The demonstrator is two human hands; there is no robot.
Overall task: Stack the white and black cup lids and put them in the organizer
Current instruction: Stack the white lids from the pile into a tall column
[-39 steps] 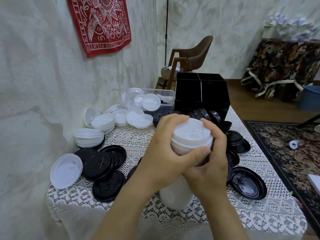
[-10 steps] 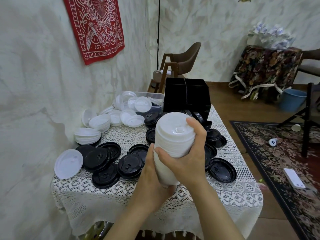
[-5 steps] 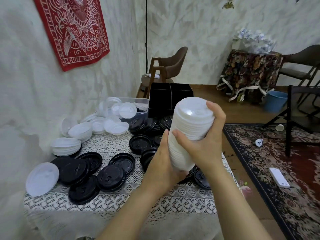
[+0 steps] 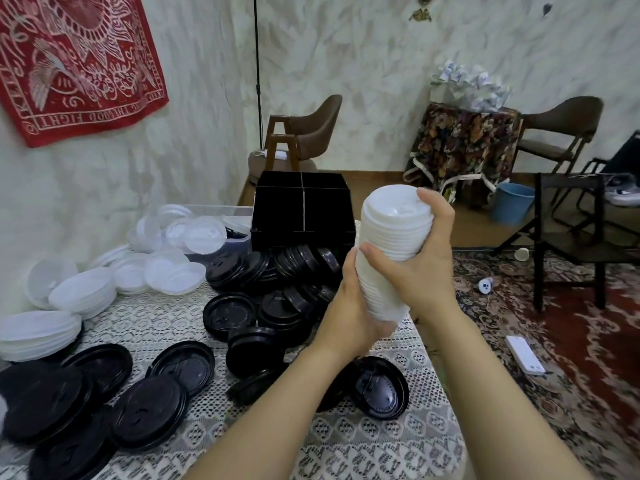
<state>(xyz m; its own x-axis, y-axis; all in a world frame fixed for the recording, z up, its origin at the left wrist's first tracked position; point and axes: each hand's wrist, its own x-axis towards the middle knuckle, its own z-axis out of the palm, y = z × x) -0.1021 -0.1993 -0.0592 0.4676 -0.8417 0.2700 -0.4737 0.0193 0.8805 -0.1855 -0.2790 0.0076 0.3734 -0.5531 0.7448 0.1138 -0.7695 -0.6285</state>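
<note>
Both hands are up off the table on one load. The left hand (image 4: 348, 308) curls round the lower part of a tall white stack (image 4: 394, 233). The right hand (image 4: 429, 265) wraps its upper part, thumb across the front and fingertips hooked over the top lid.

Below them spreads the lace-covered table (image 4: 156, 317). Beyond and to the left of the hands stands the black organizer (image 4: 303, 209), divided into four open compartments. Between it and the left hand lies a heap of black lids (image 4: 294, 261), some leaning in rows against the organizer's front. More lie flat under both forearms and well to the left. Farther left sit piles of white lids (image 4: 83, 292), and a clear bin (image 4: 239, 214) just beside the organizer holds others.

The stack is slightly tilted, in the air to the right of the organizer and apart from it.
</note>
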